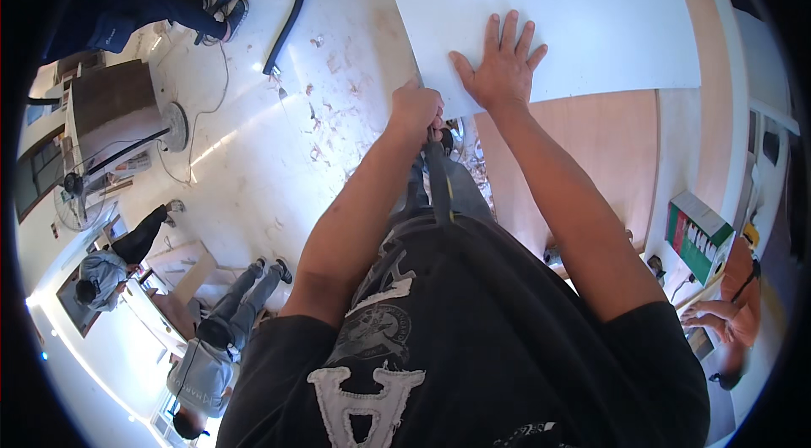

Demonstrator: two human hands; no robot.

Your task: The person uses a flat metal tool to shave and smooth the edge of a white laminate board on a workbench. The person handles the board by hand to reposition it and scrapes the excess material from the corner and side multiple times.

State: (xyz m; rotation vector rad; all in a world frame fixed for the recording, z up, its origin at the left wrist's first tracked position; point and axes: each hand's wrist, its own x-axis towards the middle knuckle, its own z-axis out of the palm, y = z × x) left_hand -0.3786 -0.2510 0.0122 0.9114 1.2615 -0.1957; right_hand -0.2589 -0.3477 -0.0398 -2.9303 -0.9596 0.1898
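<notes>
A large white panel (583,17) lies in front of me. My right hand (500,76) rests flat on it, fingers spread, holding nothing. At the panel's near left corner my left hand (416,108) is closed in a fist, touching or very near the edge. A long dark strip with a yellow mark (439,182) runs from just under this fist toward my waist. Whether the fist grips that strip or something else is hidden by the fingers. Below the panel's near edge shows a light wood-coloured board (574,169).
Wood shavings (325,123) litter the pale floor on the left, near a thick black hose (300,9). A person in dark clothes (127,13) is at the upper left; others are lower left. At the right, a green-and-white box (697,237) is near a person in orange (740,287).
</notes>
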